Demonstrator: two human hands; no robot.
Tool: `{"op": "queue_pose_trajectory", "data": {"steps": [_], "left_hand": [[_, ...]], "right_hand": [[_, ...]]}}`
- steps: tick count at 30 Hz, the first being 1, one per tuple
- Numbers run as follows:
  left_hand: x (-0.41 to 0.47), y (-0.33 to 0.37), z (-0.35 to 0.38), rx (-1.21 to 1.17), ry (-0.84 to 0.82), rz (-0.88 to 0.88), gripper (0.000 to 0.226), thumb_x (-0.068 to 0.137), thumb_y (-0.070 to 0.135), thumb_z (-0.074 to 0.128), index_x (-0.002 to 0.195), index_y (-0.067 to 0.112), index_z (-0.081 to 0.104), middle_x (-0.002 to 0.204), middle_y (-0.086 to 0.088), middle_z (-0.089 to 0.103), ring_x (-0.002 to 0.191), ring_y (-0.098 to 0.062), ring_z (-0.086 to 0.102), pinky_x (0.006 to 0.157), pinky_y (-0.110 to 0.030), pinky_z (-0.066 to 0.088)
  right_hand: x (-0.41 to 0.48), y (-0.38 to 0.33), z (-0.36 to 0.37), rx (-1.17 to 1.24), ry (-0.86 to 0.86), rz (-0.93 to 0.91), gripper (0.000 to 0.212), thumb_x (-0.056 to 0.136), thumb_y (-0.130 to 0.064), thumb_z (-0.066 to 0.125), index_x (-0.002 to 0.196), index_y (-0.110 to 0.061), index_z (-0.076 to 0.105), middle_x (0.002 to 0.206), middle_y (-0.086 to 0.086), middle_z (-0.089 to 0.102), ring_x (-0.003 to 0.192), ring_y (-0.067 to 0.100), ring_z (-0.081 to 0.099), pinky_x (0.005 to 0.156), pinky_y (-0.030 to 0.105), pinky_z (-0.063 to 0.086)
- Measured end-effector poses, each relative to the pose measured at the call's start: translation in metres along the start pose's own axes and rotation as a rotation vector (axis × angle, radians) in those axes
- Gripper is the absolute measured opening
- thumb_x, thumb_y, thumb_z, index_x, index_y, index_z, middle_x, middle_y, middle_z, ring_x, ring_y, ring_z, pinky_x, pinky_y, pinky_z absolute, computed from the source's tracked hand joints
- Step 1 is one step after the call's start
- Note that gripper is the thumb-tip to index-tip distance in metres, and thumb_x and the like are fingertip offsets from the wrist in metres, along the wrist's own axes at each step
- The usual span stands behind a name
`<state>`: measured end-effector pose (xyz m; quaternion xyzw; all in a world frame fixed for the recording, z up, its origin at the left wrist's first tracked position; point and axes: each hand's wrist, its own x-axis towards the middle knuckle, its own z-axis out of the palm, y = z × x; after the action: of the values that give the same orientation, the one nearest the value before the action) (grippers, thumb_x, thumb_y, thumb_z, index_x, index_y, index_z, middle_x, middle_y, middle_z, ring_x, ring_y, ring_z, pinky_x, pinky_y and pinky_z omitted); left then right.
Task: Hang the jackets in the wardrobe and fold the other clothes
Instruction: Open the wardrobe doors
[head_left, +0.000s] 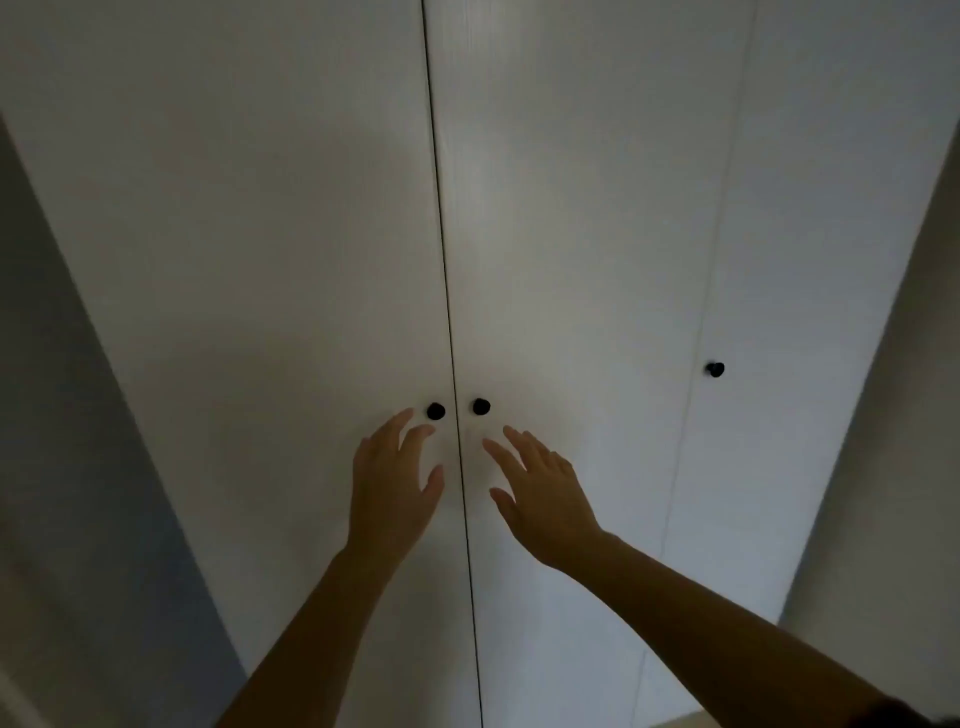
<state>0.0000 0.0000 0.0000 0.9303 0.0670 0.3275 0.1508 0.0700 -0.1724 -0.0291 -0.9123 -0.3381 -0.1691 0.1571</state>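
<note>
**Both hands open in front of the closed wardrobe doors**

The wardrobe (571, 156) fills nearly the whole view, straight ahead of the person. It is tall and flat-fronted, and its matt white surface carries a faint vertical grain. All its doors are closed. The left door (249, 249) and the middle door (582, 270) meet at a thin dark seam (445, 280) that runs top to bottom. A finer, paler line separates the middle door from the narrower right door (831, 218). A plain grey wall (57, 441) flanks the wardrobe on the left and a lighter wall (914, 415) on the right, both smooth and in dim light.

Two bare forearms reach up from the bottom edge, one on each side of the seam. The left hand (392, 488) is released, with fingers spread and gently bent, gripping nothing. Its fingertips are just below and left of the left knob (435, 410). The right hand (545, 493) is likewise released, with fingers straight and fanned. Its tips are just below the middle knob (481, 406). Whether either hand touches the door surface cannot be told.

The knobs are small, round, black and slightly glossy. Two sit close together on either side of the seam. A third knob (715, 369) stands well apart on the right door.
</note>
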Motion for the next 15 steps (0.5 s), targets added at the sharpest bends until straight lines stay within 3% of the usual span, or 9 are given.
{"op": "queue_pose_trajectory", "data": {"steps": [8, 15], "left_hand": [[0.056, -0.028, 0.049, -0.022, -0.077, 0.056, 0.049, 0.094, 0.029, 0.052, 0.14, 0.018, 0.041, 0.152, 0.0, 0.029, 0.139, -0.014, 0.026, 0.112, -0.03, 0.027], [0.071, -0.037, 0.063, -0.097, 0.015, 0.033, 0.04, 0.088, 0.016, 0.061, 0.127, 0.011, 0.054, 0.131, -0.005, 0.048, 0.117, -0.018, 0.05, 0.097, -0.029, 0.046]], "right_hand": [[0.065, 0.019, 0.035, -0.011, 0.021, 0.001, 0.06, 0.1, -0.036, 0.041, 0.151, -0.028, 0.013, 0.161, 0.0, 0.0, 0.148, 0.02, 0.004, 0.116, 0.036, 0.012], [0.083, 0.032, 0.046, 0.06, 0.072, -0.11, 0.061, 0.098, -0.026, 0.046, 0.151, -0.021, 0.017, 0.16, -0.001, 0.014, 0.145, 0.016, 0.019, 0.114, 0.032, 0.025]]}}
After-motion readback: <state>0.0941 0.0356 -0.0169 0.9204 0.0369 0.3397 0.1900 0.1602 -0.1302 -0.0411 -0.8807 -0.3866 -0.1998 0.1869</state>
